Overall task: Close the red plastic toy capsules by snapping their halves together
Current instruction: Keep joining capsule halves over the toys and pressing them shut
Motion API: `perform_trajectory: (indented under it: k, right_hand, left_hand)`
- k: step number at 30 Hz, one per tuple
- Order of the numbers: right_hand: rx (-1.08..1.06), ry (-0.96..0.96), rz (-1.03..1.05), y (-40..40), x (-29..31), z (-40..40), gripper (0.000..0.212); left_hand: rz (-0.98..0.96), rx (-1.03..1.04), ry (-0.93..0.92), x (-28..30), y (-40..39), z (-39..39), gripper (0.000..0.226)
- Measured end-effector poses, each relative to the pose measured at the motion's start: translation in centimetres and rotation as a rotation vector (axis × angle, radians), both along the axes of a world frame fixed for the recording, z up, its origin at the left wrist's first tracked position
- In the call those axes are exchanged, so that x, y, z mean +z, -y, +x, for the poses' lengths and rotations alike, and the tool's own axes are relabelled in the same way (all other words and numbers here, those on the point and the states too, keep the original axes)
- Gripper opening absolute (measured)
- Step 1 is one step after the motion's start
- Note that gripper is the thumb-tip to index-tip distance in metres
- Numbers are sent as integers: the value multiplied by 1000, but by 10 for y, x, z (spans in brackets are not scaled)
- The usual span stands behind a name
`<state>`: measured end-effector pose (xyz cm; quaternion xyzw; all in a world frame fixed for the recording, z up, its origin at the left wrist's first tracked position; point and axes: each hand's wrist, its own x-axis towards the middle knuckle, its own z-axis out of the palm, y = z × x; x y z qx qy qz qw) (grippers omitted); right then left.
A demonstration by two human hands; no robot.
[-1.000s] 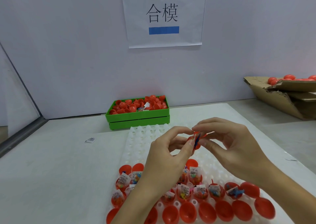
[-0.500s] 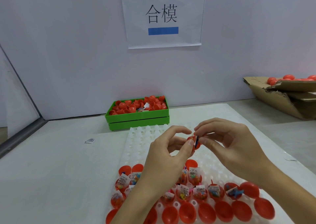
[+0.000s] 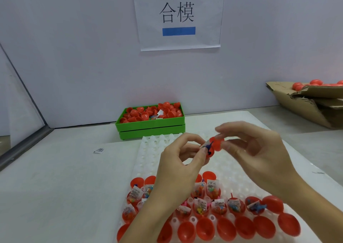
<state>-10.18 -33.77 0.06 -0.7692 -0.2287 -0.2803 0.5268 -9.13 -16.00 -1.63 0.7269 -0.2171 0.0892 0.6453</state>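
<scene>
— What's the setting?
— A pale worktable [image 3: 55, 177] against a plain wall with a paper sign [image 3: 178, 16]. A white dimpled tray [image 3: 232, 176] lies on the table; behind the tray sits a green bin [image 3: 150, 127] of red halves, and far to the tray's right a cardboard box [image 3: 304, 109].
— And the capsule?
— A red capsule [image 3: 215, 146] is held above the tray, its two halves not fully shut, a dark blue toy showing at the seam. The left hand [image 3: 178, 166] pinches one half with curled fingers; the right hand [image 3: 259, 155] pinches the other. Open filled capsule halves [image 3: 219, 205] sit along the tray's near rows.
</scene>
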Motion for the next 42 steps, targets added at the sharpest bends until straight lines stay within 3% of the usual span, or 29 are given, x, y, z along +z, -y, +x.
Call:
perform_trajectory:
  k: [3, 7, 9, 13, 23, 29, 38, 42]
  right_hand:
    - [-115, -35, 8, 7, 5, 0, 29]
    - [-12, -403, -71, 15, 4, 5, 51]
    - [50, -494, -65, 12, 2, 6, 51]
    - [38, -423, 4, 10, 1, 8, 31]
    - [60, -182, -112, 13, 5, 2, 39]
    - [63, -78, -191, 7, 2, 0, 34]
    - [23, -60, -100, 6, 0, 2, 36]
    - [30, -68, -71, 6, -1, 3, 35]
  left_hand:
    - [-105, -48, -68, 3, -3, 1, 5]
    - [-186, -94, -156, 5, -4, 0, 8]
    - [-162, -93, -167, 4, -4, 1, 9]
    - [-106, -83, -154, 3, -4, 2, 13]
    - [39, 2, -49, 0, -4, 2, 10]
    - [120, 49, 60, 4, -1, -4, 21]
    - [105, 53, 94, 6, 1, -6, 13]
    - [108, 57, 133, 7, 0, -6, 20]
